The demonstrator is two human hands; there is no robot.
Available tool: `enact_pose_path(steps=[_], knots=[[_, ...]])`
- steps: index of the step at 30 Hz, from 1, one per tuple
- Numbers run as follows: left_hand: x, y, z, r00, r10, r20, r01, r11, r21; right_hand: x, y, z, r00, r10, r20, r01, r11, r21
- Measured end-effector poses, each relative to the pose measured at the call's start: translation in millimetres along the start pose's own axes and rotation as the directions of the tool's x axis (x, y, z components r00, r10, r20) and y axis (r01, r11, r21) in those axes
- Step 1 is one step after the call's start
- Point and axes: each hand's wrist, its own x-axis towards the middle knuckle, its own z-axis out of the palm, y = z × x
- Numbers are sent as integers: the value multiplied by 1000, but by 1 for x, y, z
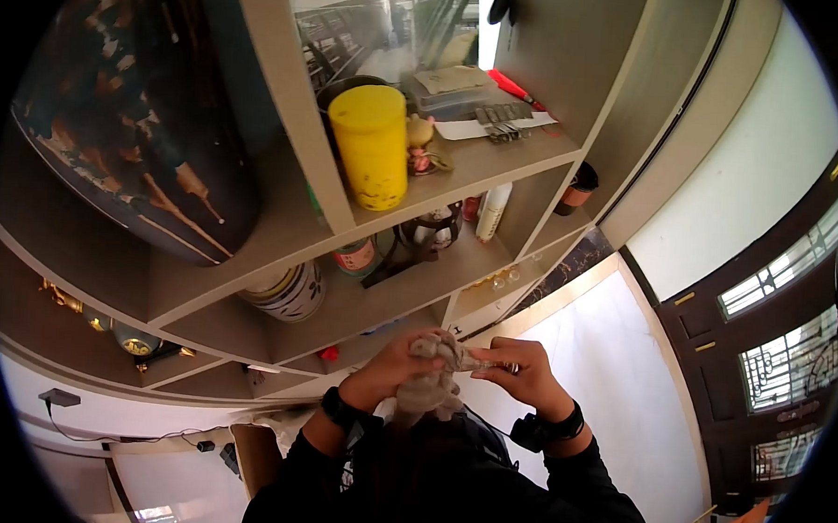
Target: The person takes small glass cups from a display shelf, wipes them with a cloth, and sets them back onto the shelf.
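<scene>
A pale grey-beige figurine (pixel 429 391) is held close to my chest, below the shelves. My left hand (pixel 384 370) is wrapped round its left side near the top. On the other side, my right hand (pixel 524 371) pinches a thin part or small item that sticks out to the right from the figurine's upper end; its exact shape is too small to tell. Both wrists wear black bands.
An open shelf unit (pixel 422 201) stands in front, with a yellow cup (pixel 370 147), a large dark vase (pixel 136 109), a patterned pot (pixel 291 291) and a white bottle (pixel 493 211). A cardboard box (pixel 256 455) is at lower left; a dark door (pixel 761 342) is at right.
</scene>
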Motion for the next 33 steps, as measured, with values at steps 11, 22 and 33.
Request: enact_pose_path(steps=[11,22,33], knots=[[10,-19,69,982,39,-182,-34,999,34,-27,19,-44,808,-535,246,552,542,-634],[31,-63,86,845,519,-129,-292,650,701,-52,33,-62,751,544,374,-612,361,703],[45,-55,88,879,455,-142,-316,780,540,-42,33,-77,977,173,126,-177,984,15]])
